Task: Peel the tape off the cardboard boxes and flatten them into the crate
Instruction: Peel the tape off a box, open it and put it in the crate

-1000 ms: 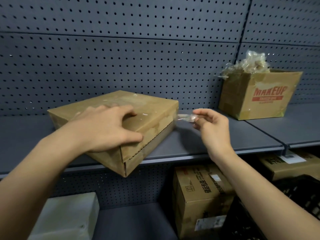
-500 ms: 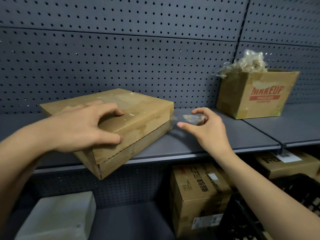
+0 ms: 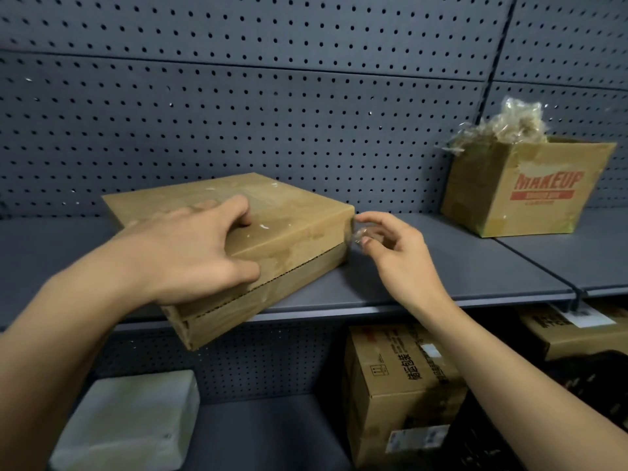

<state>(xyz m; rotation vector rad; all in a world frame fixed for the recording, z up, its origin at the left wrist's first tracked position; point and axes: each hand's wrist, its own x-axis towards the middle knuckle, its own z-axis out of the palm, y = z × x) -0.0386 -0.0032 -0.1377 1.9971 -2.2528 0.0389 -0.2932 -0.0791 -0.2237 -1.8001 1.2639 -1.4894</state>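
Looking down past our forearms, we see a pale whitish package (image 3: 129,419) on the lower shelf, below and left of the flat cardboard box (image 3: 299,219). Below and right of that box stands a brown carton with black printed characters (image 3: 401,385), and further right of it a second carton with a white label (image 3: 577,331).

Our left hand (image 3: 190,253) grips the flat cardboard box from above. The fingers are curled onto its lid and the thumb lies along its near side. The box rests on the grey metal shelf (image 3: 475,266), turned at an angle, with its nearest corner jutting out over the shelf's front edge. Its lid is scuffed, with pale patches and white flecks.

Just beside the box's right corner, our right hand (image 3: 397,263) pinches a crumpled scrap of clear tape (image 3: 360,232) between thumb and fingertips. We cannot tell whether the scrap is attached to the cardboard there.

Well to the right of the flat box, on the same shelf level, sits an open carton printed MAKEUP (image 3: 530,192) in red. A wad of crumpled clear tape (image 3: 509,127) is heaped out of its top. Behind the flat box rises the grey pegboard wall (image 3: 272,113).
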